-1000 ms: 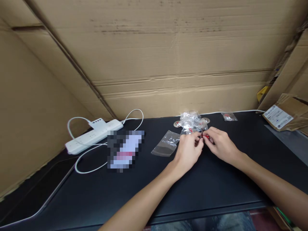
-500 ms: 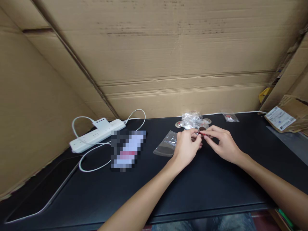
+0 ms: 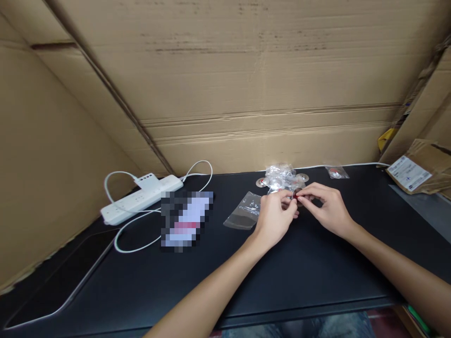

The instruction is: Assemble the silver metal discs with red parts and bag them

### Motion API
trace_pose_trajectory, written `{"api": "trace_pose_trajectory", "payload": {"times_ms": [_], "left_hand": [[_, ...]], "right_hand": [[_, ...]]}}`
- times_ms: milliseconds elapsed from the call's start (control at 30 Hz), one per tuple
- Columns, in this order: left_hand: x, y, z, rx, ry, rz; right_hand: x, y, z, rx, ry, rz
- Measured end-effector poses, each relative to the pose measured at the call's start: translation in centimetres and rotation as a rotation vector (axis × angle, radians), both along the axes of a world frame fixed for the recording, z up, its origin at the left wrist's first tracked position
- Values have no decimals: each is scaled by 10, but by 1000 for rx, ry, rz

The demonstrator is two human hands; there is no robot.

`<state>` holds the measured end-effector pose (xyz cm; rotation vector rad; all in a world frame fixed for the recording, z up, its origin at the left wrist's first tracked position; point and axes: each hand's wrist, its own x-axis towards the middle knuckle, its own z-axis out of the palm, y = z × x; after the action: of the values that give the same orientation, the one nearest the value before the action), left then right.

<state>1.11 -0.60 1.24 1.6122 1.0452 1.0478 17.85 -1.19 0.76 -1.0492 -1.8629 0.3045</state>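
My left hand (image 3: 276,215) and my right hand (image 3: 326,206) meet over the table, fingertips pinched on a small round disc (image 3: 297,193) with a dark face and a red part. Fingers cover much of the disc, so its exact kind is unclear. Beside my left wrist lies a flat clear plastic bag (image 3: 243,213). Just beyond my fingers is a pile of clear plastic packets (image 3: 280,176), with round silvery discs with red centres, one disc (image 3: 261,182) sticking out at its left and another (image 3: 302,177) at its right.
A lone packet (image 3: 336,172) lies farther right, near a brown package (image 3: 414,166) with a white label. To the left are a white power strip (image 3: 141,199) with looping cables, a blurred-out phone-like object (image 3: 186,220) and a dark glossy panel (image 3: 63,277). Cardboard walls (image 3: 225,84) enclose the black table.
The disc has tilted and sits lower between my fingers, more covered by them. My right fingertips have shifted slightly. Nothing else on the table has visibly moved.
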Motion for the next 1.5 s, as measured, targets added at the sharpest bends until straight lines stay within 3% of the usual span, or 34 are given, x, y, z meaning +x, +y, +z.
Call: {"api": "trace_pose_trajectory", "payload": {"times_ms": [200, 300, 433, 533, 633, 967, 1367, 1500], "left_hand": [[1, 1, -1, -42, -86, -4], [0, 4, 0, -108, -149, 19], [-1, 7, 4, -150, -248, 21], [-2, 7, 7, -166, -296, -4], [-2, 7, 7, -173, -324, -26], [-9, 13, 5, -294, -435, -179], [-8, 11, 5, -258, -417, -212], [-8, 10, 5, -252, -386, -215]], "right_hand": [[-2, -2, 0, 75, -16, -43], [3, 4, 0, 37, 91, -71], [10, 13, 1, -229, 386, 33], [10, 14, 1, -456, 451, 191], [6, 11, -1, -538, 473, 271], [9, 11, -1, -567, 514, 260], [3, 9, -5, -739, 647, 563], [2, 7, -6, -748, 651, 581]]}}
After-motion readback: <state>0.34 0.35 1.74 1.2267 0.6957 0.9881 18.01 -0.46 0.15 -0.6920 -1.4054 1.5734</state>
